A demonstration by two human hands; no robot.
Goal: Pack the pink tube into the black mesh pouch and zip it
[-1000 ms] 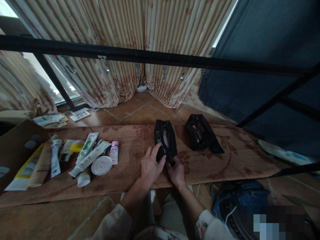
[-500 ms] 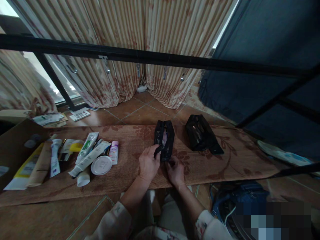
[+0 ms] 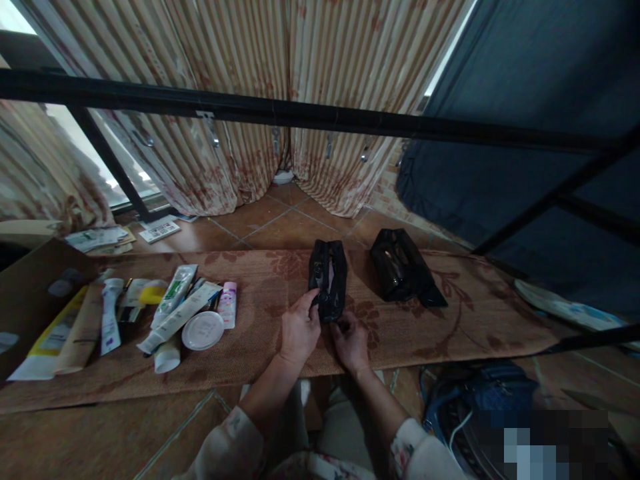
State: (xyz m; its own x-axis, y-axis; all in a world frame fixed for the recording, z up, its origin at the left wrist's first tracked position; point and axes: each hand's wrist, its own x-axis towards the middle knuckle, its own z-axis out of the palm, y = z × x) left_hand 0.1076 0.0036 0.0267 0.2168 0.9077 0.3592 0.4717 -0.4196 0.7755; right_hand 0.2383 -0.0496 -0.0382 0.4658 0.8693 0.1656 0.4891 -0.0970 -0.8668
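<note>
A small black mesh zip pouch (image 3: 327, 277) stands upright on the brown patterned cloth right in front of me, its top parted along the zip. My left hand (image 3: 301, 327) pinches the near left edge of this pouch with closed fingers. At its near right corner, my right hand (image 3: 351, 340) has its fingers curled and pressed together against the pouch end; the fingertips are partly hidden. To the right lies a second black mesh pouch (image 3: 400, 267), with something shiny showing through its side. Neither hand touches that one.
Several tubes and jars lie at the left, among them a white tube (image 3: 180, 317), a round white lid (image 3: 203, 331) and a pink bottle (image 3: 228, 305). A cardboard box (image 3: 40, 287) stands at the far left. A dark metal bar (image 3: 320, 115) crosses beyond the cloth-covered bench (image 3: 265, 280).
The pouch's opening looks narrower, and the left hand's hold at its near edge has shifted slightly to the right. The right hand stays almost in place.
</note>
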